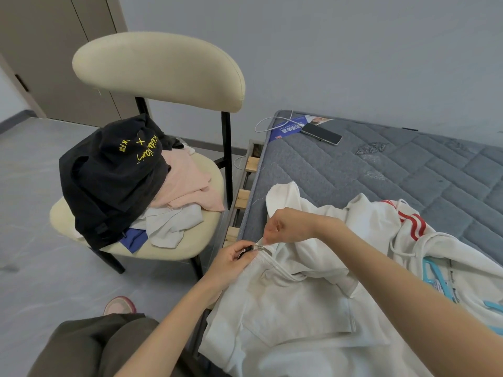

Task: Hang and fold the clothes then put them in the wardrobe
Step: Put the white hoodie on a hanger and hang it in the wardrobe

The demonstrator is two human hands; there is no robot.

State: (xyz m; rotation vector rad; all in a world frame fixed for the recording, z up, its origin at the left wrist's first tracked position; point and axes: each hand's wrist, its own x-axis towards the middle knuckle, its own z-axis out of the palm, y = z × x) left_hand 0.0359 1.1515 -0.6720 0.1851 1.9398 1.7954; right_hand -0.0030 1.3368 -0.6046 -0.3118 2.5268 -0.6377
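Observation:
A white zip hoodie [294,303] with red stripes lies spread over the near corner of the grey mattress [381,170]. My left hand [231,263] pinches the zipper slider and hem at the bottom of the hoodie. Just above it, my right hand [288,225] pinches the other hem edge, feeding it toward the slider. A light blue hanger [441,281] lies partly inside the hoodie at the right. On the cream chair [160,72] to the left sits a pile of clothes: a black garment [109,180] with yellow print, a pink one [185,183], a white one [168,224].
A phone [321,133] on a white cable and a blue leaflet [285,129] lie at the mattress's far corner. Wooden bed slats [242,198] show between chair and mattress. Wardrobe doors [54,50] stand at the far left. My shoe [119,306] rests on the grey floor.

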